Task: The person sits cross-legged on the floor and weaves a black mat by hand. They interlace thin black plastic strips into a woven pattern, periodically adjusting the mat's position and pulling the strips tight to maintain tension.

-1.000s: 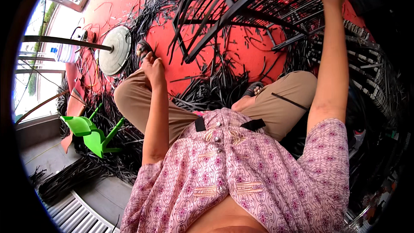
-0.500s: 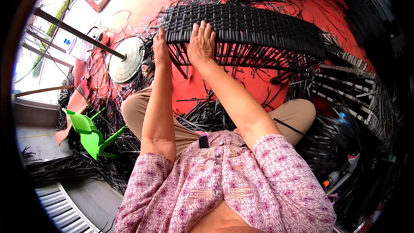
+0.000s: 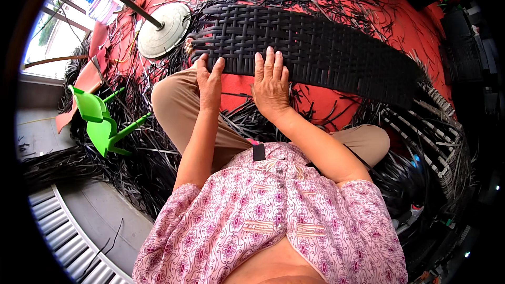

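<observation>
A long, curved panel woven from black plastic strips [image 3: 315,47] lies across in front of me, its near side tilted down toward my lap. My left hand [image 3: 210,81] is at its near left edge, thumb and forefinger apart on the weave; the other fingers are partly hidden. My right hand [image 3: 272,84] lies flat a little further right, fingers stretched over the near border, holding nothing. At the left end the weave is looser, with strip ends showing. The panel hides whatever frame is beneath it.
Loose black strips [image 3: 142,173] cover much of the red floor [image 3: 236,85]. A round pale base with a pole [image 3: 164,30] stands at far left. A green plastic chair-like object [image 3: 100,121] lies to my left. Bundled strips [image 3: 436,110] are at right.
The woven panel has tilted, showing more of its top and hiding the slatted underside. Both hands now sit lower in the picture, along its near edge. My view has shifted too.
</observation>
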A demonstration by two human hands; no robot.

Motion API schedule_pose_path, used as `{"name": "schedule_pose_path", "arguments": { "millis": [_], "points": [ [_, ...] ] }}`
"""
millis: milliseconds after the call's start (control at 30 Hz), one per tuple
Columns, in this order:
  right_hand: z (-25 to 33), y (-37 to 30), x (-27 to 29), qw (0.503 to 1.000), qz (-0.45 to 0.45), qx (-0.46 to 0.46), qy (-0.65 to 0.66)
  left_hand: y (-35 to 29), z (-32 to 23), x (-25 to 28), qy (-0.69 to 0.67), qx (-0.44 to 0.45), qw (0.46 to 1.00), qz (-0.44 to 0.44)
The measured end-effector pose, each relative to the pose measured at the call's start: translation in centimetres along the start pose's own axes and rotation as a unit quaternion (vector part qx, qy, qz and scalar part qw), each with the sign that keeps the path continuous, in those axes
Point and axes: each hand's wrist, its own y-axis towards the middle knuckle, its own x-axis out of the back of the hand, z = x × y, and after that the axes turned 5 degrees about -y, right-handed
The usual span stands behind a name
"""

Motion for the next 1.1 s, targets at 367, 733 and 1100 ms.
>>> {"name": "schedule_pose_path", "arguments": {
  "millis": [367,733,1100],
  "points": [
    [-2.4,-2.1,6.3,0.973,-0.008,0.033,0.230,-0.2,-0.8,8.7,-0.171,0.029,0.985,-0.011],
    [-4.1,0.5,6.5,0.980,0.054,0.001,0.194,0.2,-5.3,7.8,0.332,-0.016,0.941,-0.059],
    [-4.3,0.0,5.4,0.978,0.025,0.017,0.209,-1.0,-6.9,0.8,0.506,-0.355,0.780,0.094]
  ]
}}
